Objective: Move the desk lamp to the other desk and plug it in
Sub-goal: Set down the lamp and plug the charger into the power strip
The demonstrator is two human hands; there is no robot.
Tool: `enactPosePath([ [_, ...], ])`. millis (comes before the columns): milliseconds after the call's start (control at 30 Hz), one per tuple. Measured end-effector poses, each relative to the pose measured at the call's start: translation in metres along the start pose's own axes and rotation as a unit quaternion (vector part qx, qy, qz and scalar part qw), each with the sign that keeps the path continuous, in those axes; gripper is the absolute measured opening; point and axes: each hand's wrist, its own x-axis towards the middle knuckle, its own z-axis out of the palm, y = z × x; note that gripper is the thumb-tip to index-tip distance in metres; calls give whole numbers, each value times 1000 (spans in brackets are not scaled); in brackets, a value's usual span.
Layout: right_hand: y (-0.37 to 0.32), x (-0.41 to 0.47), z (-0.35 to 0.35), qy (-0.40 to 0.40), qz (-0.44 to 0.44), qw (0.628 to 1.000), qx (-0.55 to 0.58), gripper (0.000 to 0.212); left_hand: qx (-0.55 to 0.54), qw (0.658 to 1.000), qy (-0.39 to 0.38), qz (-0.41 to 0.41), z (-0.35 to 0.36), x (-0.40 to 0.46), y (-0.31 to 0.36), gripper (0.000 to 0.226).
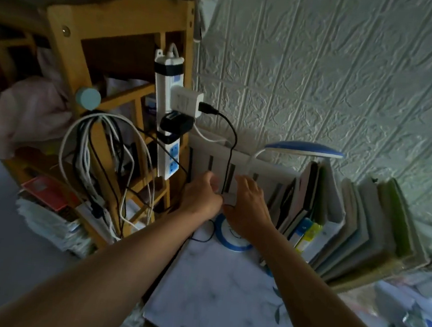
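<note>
The desk lamp stands at the desk's back edge. Its blue-and-white head [304, 148] sits on a curved white neck [251, 162] above a round white base with a blue rim [231, 240]. A black cable [234, 144] runs from a white USB adapter [186, 102] on the power strip [166, 163] down to the lamp's lower body. My left hand [202, 197] pinches the cable's end there. My right hand [248, 210] holds the lamp's lower body just above the base, hiding it.
The power strip is fixed to a wooden frame [62, 51] on the left, with a bundle of cables [91, 156] hanging beside it. Behind the lamp is a white rack [267, 171]. A row of upright books [356, 224] is to the right. The desk cover [218, 295] is floral.
</note>
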Motion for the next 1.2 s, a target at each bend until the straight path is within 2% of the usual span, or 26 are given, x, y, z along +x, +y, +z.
enactPosePath([
  [200, 16, -1, 31, -35, 8, 999, 7, 74, 5, 1000, -5, -28, 14, 1, -24, 37],
  [400, 28, -3, 57, -54, 43, 997, 17, 62, 3, 998, -22, -66, 23, 11, -55, 38],
  [567, 32, -1, 77, -71, 51, 996, 19, 69, 22, 996, -62, -66, 34, 17, -80, 42],
  [700, 31, 4, 89, -60, 50, 997, 27, 72, 84, 990, -106, -33, 41, 26, -92, 44],
  [933, 29, 2, 109, -58, 56, 996, 29, 72, 180, 969, -166, -37, 42, 31, -124, 47],
  [1200, 11, -1, 137, -59, 57, 996, 46, 82, 264, 956, -128, -21, 14, 28, -152, 47],
])
